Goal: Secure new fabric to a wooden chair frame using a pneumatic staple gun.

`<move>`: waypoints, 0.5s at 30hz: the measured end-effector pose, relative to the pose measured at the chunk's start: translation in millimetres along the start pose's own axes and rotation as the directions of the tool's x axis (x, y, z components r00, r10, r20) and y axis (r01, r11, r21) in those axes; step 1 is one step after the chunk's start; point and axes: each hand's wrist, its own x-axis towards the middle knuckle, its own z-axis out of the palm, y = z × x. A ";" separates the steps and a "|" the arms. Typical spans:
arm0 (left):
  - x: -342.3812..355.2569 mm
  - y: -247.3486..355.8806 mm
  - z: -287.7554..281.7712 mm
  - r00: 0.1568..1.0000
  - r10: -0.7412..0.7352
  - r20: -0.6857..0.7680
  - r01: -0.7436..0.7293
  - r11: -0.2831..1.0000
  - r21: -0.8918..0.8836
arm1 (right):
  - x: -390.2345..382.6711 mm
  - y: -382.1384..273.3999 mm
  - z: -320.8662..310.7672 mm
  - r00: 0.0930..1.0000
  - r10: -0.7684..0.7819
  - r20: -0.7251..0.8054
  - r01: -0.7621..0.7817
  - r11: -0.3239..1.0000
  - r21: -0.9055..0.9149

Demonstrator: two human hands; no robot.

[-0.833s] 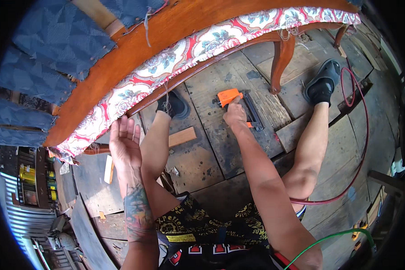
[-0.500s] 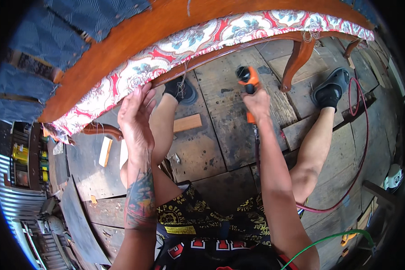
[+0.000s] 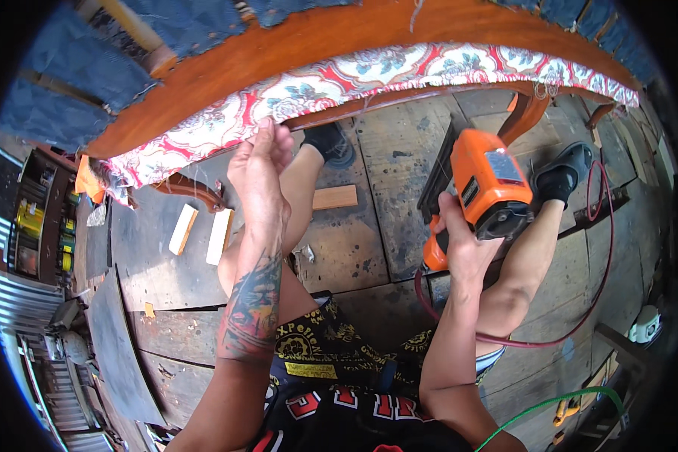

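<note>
A strip of red, white and grey floral fabric [image 3: 384, 66] runs along the curved brown wooden frame [image 3: 309, 56] of a piece of seating. My left hand [image 3: 257, 177] is at the fabric's lower edge, thumb on its face and fingers curled beneath, pinching it. Loose threads hang from that edge. To the right, my right hand [image 3: 463, 245] grips the handle of an orange air staple gun [image 3: 486, 169]. The gun is held up off the floor, apart from the frame, its dark magazine on the left side. A red air hose [image 3: 534, 344] leads from its handle.
Carved wooden legs [image 3: 525, 117] stand under the frame. Wood blocks [image 3: 335, 197] lie on the plank floor [image 3: 346, 256] near my feet. Worn blue upholstery [image 3: 68, 90] covers the upper left. A shelf of containers [image 3: 34, 218] is at far left, and a green cord [image 3: 565, 397] at lower right.
The staple gun has risen closer to me and turned, now showing its orange body broadside. My left hand has shifted right along the fabric edge, its fingers closing onto it.
</note>
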 end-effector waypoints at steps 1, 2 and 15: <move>-4.9 1.6 -1.9 1.000 0.006 -0.006 -0.006 1.000 -0.008 | -1.1 -1.5 2.4 1.000 -0.008 0.008 0.008 1.000 0.001; -12.7 2.8 -3.3 0.998 -0.036 -0.046 0.035 0.999 -0.021 | -1.2 -1.3 4.6 0.996 0.083 -0.019 -0.082 0.996 0.037; 27.6 -7.3 -42.3 0.962 0.244 -0.119 -0.259 0.957 -0.129 | -30.3 21.4 32.3 0.991 0.127 -0.046 -0.125 0.991 0.043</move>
